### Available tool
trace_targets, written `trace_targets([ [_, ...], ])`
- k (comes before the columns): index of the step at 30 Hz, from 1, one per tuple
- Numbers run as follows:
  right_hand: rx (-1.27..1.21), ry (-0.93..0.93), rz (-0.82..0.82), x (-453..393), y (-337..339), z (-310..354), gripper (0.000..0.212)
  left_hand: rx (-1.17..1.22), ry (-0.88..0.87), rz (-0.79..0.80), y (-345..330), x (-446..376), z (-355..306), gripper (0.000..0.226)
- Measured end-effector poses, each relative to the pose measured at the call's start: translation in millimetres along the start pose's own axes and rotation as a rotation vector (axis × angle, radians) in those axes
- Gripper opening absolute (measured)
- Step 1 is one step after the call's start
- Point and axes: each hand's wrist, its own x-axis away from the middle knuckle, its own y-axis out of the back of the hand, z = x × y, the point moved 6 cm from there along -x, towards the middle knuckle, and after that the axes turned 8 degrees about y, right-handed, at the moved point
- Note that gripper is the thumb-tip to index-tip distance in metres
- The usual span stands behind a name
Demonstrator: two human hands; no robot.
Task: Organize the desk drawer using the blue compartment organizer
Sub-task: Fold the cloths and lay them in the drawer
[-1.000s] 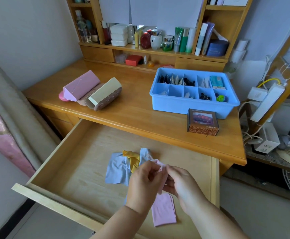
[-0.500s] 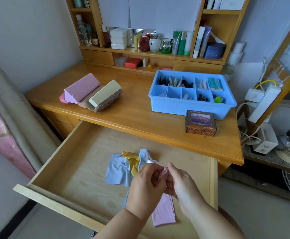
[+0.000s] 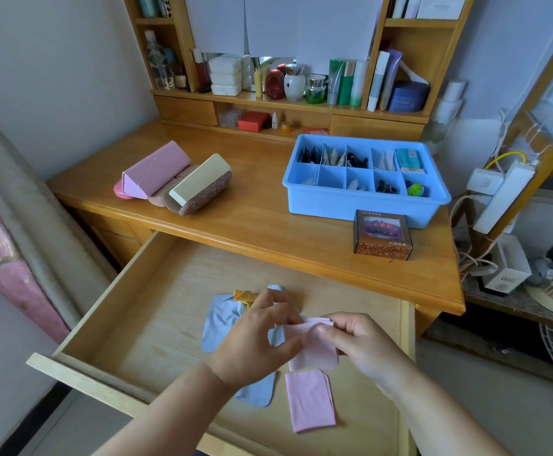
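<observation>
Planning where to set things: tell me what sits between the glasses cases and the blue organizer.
Head view: only bare desktop between the glasses cases and the blue organizer.

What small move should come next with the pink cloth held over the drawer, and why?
Probably finish folding the pink cloth, then lay it on the folded pink one: both hands, left and right, pinch it half-folded above the open drawer.

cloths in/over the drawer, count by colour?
Pink: 2, one flat on the drawer floor, one held by both hands
Light blue: 2 visible, partly hidden by the left hand
Yellow: 1
Total: 5
</observation>
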Motion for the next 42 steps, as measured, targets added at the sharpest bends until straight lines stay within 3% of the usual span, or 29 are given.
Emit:
trace_targets([
  [2, -0.011, 0.004, 0.019, -1.1, 4.3, -0.4, 0.023, 0.015, -0.042, 0.074, -0.3, -2.0, -3.5, 0.019],
  [6, -0.099, -0.033, 0.003, -4.3, 6.4, -6.8, 0.022, 0.093, -0.013, -0.009, 3.3, -0.7, -6.6, 0.027],
  [10, -0.185, -0.070, -0.009, -6.9, 1.8, -11.9, 0.022, 0.444, 0.317, -0.023, -10.8, 4.9, 16.7, 0.019],
  [14, -0.287, -0.196, -0.083, -9.3, 1.1, -34.7, 0.019, 0.767, 0.566, -0.051, -30.0, 13.0, 39.6, 0.026],
  [17, -0.347, -0.350, -0.140, -5.6, -3.6, -64.3, 0.016, 0.719, 0.693, -0.009, -50.4, 20.1, 49.8, 0.033],
  [20, -0.338, -0.440, -0.096, 3.4, -11.0, -87.6, 0.009, 0.580, 0.776, 0.049, -66.1, 28.3, 60.8, 0.031],
  [22, -0.155, -0.400, -0.084, 6.0, -6.1, -95.3, 0.011, 0.436, 0.745, 0.074, -67.9, 29.3, 64.9, 0.045],
  [25, 0.094, -0.254, -0.148, 3.4, 7.2, -87.2, 0.016, 0.285, 0.654, 0.063, -65.6, 23.0, 65.3, 0.023],
  [27, -0.020, -0.237, -0.177, 2.8, 8.9, -81.0, 0.017, 0.347, 0.693, 0.052, -65.8, 21.3, 68.7, 0.021],
  [29, -0.241, -0.327, -0.147, 5.9, 3.5, -85.0, 0.022, 0.494, 0.735, 0.080, -70.4, 22.1, 72.5, 0.025],
  [31, -0.291, -0.428, -0.098, 13.2, -3.1, -94.5, 0.031, 0.469, 0.684, 0.178, -76.4, 24.3, 71.7, 0.031],
  [35, 0.113, -0.324, -0.036, 17.8, -6.1, -108.1, 0.017, 0.161, 0.459, 0.395, -86.1, 32.9, 67.1, 0.030],
  [38, 0.191, -0.296, 0.016, 19.7, -16.4, -114.9, 0.021, -0.115, 0.293, 0.452, -89.9, 37.5, 66.3, 0.018],
  [42, 0.370, -0.300, 0.131, 22.4, -33.2, -131.8, 0.028, -0.275, 0.243, 0.594, -106.3, 48.4, 71.8, 0.025],
])
